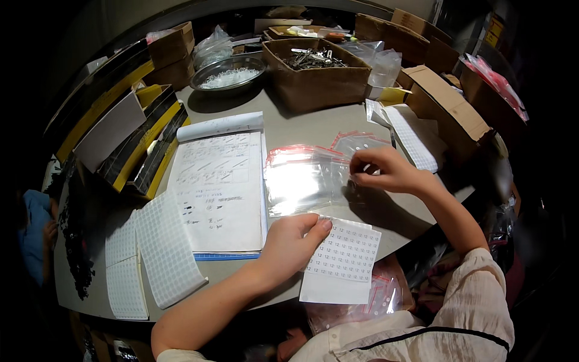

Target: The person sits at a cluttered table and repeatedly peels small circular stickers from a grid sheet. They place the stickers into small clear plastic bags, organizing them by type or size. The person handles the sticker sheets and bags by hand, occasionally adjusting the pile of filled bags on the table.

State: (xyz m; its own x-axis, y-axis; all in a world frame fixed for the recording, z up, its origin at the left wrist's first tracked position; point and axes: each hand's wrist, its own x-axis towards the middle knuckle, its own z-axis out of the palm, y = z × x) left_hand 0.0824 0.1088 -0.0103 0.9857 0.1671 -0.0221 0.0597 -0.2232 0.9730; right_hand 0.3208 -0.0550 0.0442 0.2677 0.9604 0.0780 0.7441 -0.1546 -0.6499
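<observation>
Left hand (294, 243) pinched the sticker sheet (342, 260); right hand (383, 170) pinched the clear zip bag (304, 180).
Bag lay flat on the table (313, 123) between the hands, long axis left-right, red zip edge facing away. Sheet sat at the near table edge, right of the notebook (218, 187).

Your left hand (294, 241) and right hand (386, 170) are bare, without gloves or rings, and both forearms are uncovered. You wear a cream, crinkled blouse with a thin dark line running across its pale fabric.
</observation>
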